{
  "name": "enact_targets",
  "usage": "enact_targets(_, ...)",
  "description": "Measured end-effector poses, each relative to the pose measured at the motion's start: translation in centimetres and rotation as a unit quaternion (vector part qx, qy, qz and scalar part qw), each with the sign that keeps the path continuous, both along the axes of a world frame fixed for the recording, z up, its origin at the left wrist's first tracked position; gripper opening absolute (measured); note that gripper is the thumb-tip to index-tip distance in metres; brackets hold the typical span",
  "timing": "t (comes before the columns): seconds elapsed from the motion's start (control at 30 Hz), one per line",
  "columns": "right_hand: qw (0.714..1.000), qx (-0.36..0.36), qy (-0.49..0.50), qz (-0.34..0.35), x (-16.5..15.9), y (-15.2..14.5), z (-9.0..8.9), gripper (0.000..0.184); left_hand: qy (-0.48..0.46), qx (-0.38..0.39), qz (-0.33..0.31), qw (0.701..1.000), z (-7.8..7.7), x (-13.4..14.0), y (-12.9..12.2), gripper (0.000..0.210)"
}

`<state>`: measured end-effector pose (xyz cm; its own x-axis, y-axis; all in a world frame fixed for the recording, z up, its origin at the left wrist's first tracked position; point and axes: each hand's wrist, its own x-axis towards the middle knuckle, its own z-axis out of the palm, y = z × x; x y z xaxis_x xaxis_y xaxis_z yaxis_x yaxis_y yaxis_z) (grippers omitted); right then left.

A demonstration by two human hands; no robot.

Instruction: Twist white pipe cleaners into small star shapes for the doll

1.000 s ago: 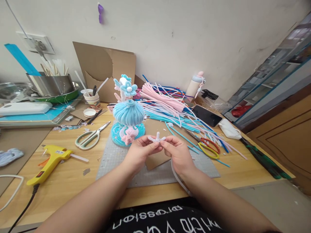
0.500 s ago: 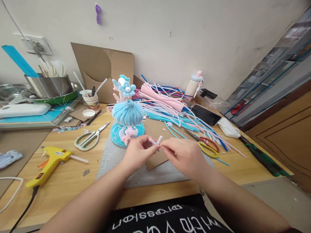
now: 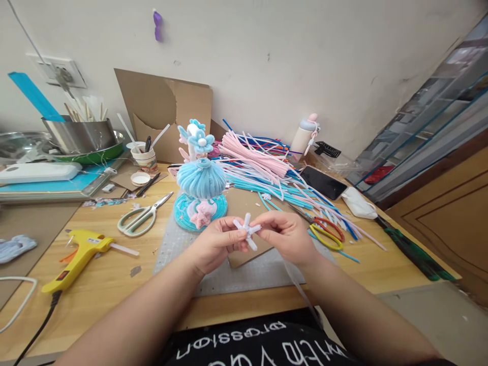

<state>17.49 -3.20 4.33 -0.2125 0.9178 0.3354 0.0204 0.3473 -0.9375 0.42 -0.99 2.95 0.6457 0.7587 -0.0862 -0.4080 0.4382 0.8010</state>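
Between my hands is a small white star shape of pipe cleaner (image 3: 248,230), its short fuzzy arms spread out from a twisted middle. My left hand (image 3: 215,243) pinches it from the left between thumb and fingers. On the other side, my right hand (image 3: 290,236) has its thumb and fingertips closed on a right-hand arm of the star. A thin pale strand (image 3: 295,282) hangs below the right hand; where its top end goes is hidden. Just behind the left hand stands a blue pipe-cleaner figure (image 3: 201,178) with a pleated skirt, flowers and a pink star on its round base.
Under my hands lie a grey cutting mat (image 3: 213,282) and a piece of cardboard (image 3: 238,256). White-handled scissors (image 3: 137,221) and a yellow glue gun (image 3: 80,251) are leftward. Loose pipe cleaners (image 3: 255,155), orange-and-yellow scissors (image 3: 328,235) and a phone (image 3: 323,182) lie rightward.
The white pipe-cleaner star has turned so that several arms now show spread out. My right hand has rotated and shifted slightly left, and the pale strand now shows below it.
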Motion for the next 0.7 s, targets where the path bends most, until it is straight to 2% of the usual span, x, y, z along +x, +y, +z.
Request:
enact_targets(0.13, 0.999, -0.017, 0.029, -0.036, -0.8, -0.7, -0.7, 0.003, -0.013, 0.006, 0.073, 0.997, -0.1, 0.3, -0.2, 0.018)
enact_targets(0.23, 0.997, -0.040, 0.050, -0.053, -1.1, -0.9, -1.2, 0.007, -0.001, 0.056, 0.121, 0.991, -0.5, 0.6, -0.2, 0.018)
enact_targets(0.43, 0.987, -0.064, 0.058, -0.137, -1.4, -0.7, -2.6, 0.013, 0.040, 0.176, 0.189, 0.965, -1.0, 0.9, 0.2, 0.018)
enact_targets(0.57, 0.985, -0.075, 0.021, -0.154, -1.2, -0.5, -2.9, 0.017, 0.121, 0.264, 0.194, 0.937, -0.5, 0.5, 0.3, 0.018)
enact_targets(0.7, 0.989, -0.095, -0.013, -0.113, -0.7, -0.3, -2.4, 0.021, 0.208, 0.266, 0.159, 0.928, -0.1, 0.3, 0.3, 0.019)
